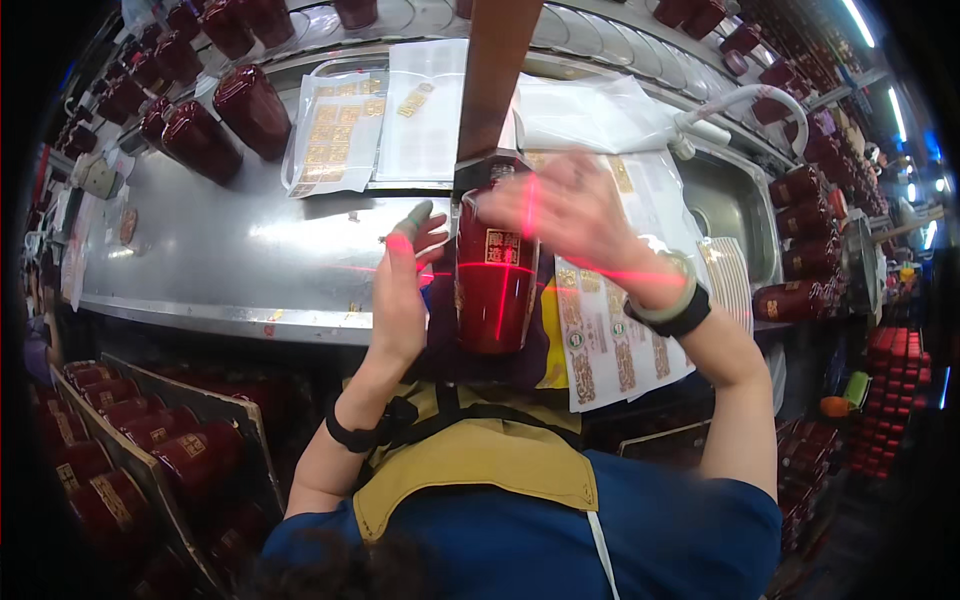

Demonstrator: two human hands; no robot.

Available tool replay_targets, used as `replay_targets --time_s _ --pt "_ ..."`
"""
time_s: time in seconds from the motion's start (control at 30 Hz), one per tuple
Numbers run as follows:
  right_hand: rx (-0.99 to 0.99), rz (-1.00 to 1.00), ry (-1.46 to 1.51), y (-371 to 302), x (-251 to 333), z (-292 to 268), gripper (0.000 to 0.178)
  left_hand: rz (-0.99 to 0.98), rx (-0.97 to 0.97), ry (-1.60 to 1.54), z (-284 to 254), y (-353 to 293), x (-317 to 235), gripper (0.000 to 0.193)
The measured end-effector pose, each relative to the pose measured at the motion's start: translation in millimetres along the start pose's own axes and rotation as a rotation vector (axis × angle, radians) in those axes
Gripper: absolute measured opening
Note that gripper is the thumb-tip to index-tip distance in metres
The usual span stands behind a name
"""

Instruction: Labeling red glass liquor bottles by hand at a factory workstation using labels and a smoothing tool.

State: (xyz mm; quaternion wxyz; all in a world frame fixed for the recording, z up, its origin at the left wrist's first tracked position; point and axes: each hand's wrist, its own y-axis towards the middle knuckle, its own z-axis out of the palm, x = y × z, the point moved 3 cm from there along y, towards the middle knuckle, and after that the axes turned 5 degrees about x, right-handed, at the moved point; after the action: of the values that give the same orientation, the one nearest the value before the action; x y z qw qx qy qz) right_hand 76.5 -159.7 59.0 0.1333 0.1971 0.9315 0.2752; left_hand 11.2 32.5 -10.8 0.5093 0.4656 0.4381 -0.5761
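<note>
A glossy dark-red bottle [497,315] with a gold label on its front lies in front of me, tilted, with its base toward me. Red laser lines cross its face. My left hand [403,290] stands beside its left side, open, fingers extended and a greenish cover on one of them. No grip on the bottle shows there. Across the bottle's upper right part reaches my right hand [575,205], blurred by motion. Its fingers are smeared, and whether they hold anything cannot be made out. Sheets of gold stickers [620,330] lie to the right, below my right forearm.
More gold sticker sheets [335,135] lie on the metal table [230,255] at the back left, near several red bottles [250,110]. A brown post [495,75] rises behind the bottle. At right are a sink [735,205] and white tap [750,95]. Bottle crates [180,400] stand lower left.
</note>
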Motion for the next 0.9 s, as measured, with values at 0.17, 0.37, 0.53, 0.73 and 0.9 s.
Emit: replay_targets --time_s 0.17,0.37,0.53,0.73,0.9 --pt "-0.037 -0.155 0.468 -7 52 -15 0.026 0.191 -0.012 0.195 6 -13 -5 0.090" --pt "-0.269 0.409 -0.108 -1 -16 -27 0.026 0.068 0.019 0.193 6 -6 -4 0.082" --pt "-0.312 0.320 0.068 6 20 -50 0.030 -0.298 0.152 0.216 38 20 1 0.056" --pt "-0.565 0.478 0.148 -10 16 -74 0.027 -0.245 0.031 -0.377 -34 -16 -28 0.050" --pt "-0.408 0.734 0.105 -69 11 -72 0.023 0.358 -0.953 0.226 -199 10 -87 0.065"
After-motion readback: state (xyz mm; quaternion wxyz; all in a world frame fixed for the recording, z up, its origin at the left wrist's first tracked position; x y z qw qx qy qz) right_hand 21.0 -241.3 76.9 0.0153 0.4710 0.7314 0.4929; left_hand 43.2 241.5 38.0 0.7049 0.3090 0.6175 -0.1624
